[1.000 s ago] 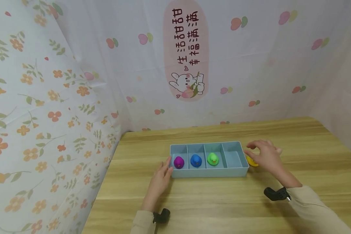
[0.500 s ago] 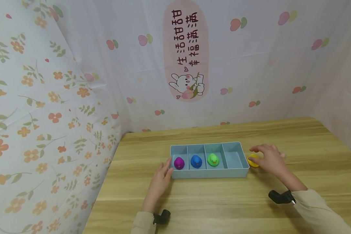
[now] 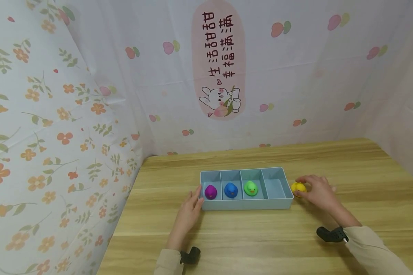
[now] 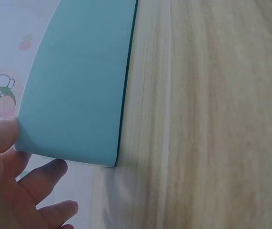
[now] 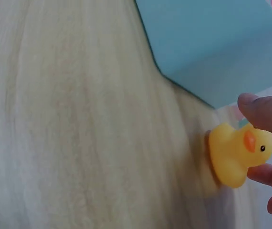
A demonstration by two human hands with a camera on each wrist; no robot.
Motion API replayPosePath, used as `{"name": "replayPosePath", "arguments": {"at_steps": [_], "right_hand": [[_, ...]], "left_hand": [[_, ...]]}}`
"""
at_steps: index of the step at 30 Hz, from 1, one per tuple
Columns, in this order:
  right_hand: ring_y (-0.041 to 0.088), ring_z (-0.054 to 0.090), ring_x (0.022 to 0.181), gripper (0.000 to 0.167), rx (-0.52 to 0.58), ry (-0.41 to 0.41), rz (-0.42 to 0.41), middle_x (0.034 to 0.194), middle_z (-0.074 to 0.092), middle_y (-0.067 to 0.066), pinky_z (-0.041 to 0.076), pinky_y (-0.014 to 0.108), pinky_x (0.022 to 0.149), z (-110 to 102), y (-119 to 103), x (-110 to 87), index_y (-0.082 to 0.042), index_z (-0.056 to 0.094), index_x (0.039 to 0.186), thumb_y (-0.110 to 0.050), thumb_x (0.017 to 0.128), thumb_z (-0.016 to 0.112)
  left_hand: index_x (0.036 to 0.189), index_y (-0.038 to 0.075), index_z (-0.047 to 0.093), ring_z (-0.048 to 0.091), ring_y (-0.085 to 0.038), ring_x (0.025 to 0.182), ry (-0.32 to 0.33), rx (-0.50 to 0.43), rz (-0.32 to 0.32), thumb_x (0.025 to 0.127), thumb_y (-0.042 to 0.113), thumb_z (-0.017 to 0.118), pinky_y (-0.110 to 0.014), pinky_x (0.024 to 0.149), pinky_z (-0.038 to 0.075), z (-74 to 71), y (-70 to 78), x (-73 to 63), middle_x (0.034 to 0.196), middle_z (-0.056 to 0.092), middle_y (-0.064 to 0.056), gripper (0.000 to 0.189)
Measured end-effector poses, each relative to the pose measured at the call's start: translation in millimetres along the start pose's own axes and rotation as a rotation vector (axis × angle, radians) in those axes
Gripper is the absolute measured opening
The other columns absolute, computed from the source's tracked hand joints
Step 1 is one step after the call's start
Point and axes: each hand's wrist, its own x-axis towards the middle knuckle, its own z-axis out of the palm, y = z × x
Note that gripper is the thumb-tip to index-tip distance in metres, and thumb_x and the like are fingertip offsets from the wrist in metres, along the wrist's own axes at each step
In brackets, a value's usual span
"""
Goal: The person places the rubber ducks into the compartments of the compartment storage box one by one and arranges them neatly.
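Observation:
A light-blue box (image 3: 244,204) with several compartments in a row stands on the table. From left to right, the purple duck (image 3: 210,192), blue duck (image 3: 231,190) and green duck (image 3: 251,188) each sit in their own compartment; the rightmost compartment is bare. My left hand (image 3: 188,212) rests against the box's left end, fingers fairly straight, thumb near the front corner. Just outside the right end, a yellow toy duck (image 5: 238,152) sits upright on the table. My right hand (image 3: 320,193) holds it between thumb and curled fingers; the fingers are partly hidden behind it in the right wrist view.
The wood-grain table (image 3: 247,240) reaches back to a printed cloth (image 3: 151,76) with a rabbit picture. Another flowered cloth (image 3: 55,152) hangs along the left side. Each wrist carries a black camera mount.
My right hand has moved slightly right and down and brought its fingers around the yellow duck, whose orange beak now shows. My left hand and the box stay where they were.

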Motion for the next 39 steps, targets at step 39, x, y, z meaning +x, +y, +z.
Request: {"name": "replayPosePath", "arguments": {"at_steps": [39], "right_hand": [[0.032, 0.045, 0.086, 0.045, -0.013, 0.045, 0.02, 0.118, 0.062, 0.027, 0.018, 0.044, 0.064, -0.1, 6.5, -7.4, -0.003, 0.067, 0.114, -0.024, 0.075, 0.08]], "left_hand": [[0.147, 0.021, 0.04, 0.032, -0.047, 0.136, 0.005, -0.002, -0.002, 0.101, 0.031, 0.046, -0.072, 0.102, 0.027, 0.0, 1.4, -0.7, 0.143, 0.045, -0.023, 0.047]]}}
